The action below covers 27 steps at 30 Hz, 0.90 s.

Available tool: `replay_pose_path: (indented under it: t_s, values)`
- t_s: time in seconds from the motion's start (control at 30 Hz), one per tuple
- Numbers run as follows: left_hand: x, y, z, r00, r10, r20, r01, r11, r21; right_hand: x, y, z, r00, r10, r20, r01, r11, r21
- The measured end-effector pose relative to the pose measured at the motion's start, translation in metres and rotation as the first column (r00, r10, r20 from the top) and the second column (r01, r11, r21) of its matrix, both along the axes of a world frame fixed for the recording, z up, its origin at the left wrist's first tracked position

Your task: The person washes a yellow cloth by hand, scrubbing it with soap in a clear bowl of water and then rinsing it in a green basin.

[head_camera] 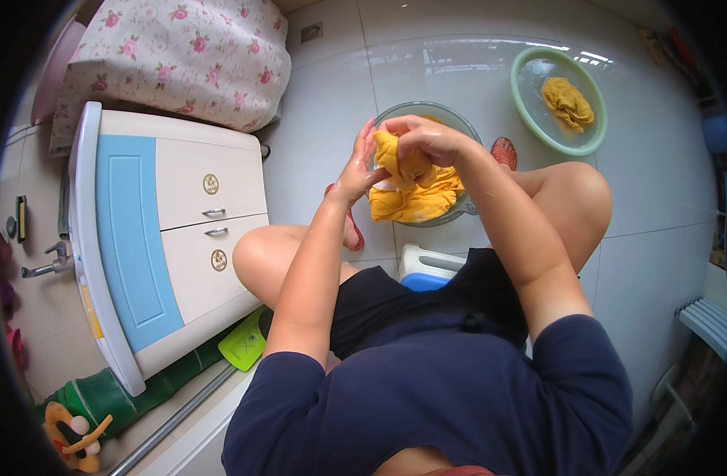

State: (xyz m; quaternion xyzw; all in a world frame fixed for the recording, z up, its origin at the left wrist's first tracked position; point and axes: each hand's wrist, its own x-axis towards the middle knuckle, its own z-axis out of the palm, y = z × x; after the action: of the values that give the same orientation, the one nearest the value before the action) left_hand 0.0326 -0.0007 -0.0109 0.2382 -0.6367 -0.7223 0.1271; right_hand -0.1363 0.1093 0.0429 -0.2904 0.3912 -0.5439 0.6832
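Note:
Wet yellow cloth (pixel 420 201) lies bunched in a clear greenish plastic basin (pixel 466 122) on the floor between my feet. Above the basin, my right hand (pixel 430 140) grips a raised, crumpled part of this cloth with bent fingers. My left hand (pixel 359 163) is at the left side of the raised part, its thumb against the cloth and its fingers stretched upward. Both hands look wet, and whitish suds show by the cloth under my left hand. How far the cloth reaches into the basin is partly hidden by my hands.
A pale green basin (pixel 601 128) with water and another yellow cloth (pixel 567 104) stands at the far right. To the left are a white and blue cabinet (pixel 212 154), a metal faucet (pixel 54 262) and a floral cover (pixel 185 53). A white and blue plastic object (pixel 429 268) sits between my legs.

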Motion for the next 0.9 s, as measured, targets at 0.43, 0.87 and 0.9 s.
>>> replay_pose_path:
  t_s: [0.43,0.87,0.9]
  values:
    - [0.014,-0.018,0.092,0.987,0.006,-0.158,0.040,0.956,0.290,-0.001,0.010,-0.096,0.508,0.245,-0.826,-0.003,0.959,0.282]
    - [0.069,-0.033,0.104,0.925,0.347,-0.154,-0.324,0.933,0.157,-0.045,0.043,-0.183,0.686,-0.691,0.229,0.581,0.709,0.399]
    - [0.069,-0.032,0.103,0.922,0.362,-0.137,-0.350,0.931,0.109,-0.048,0.044,-0.177,0.686,-0.691,0.228,0.581,0.709,0.400]
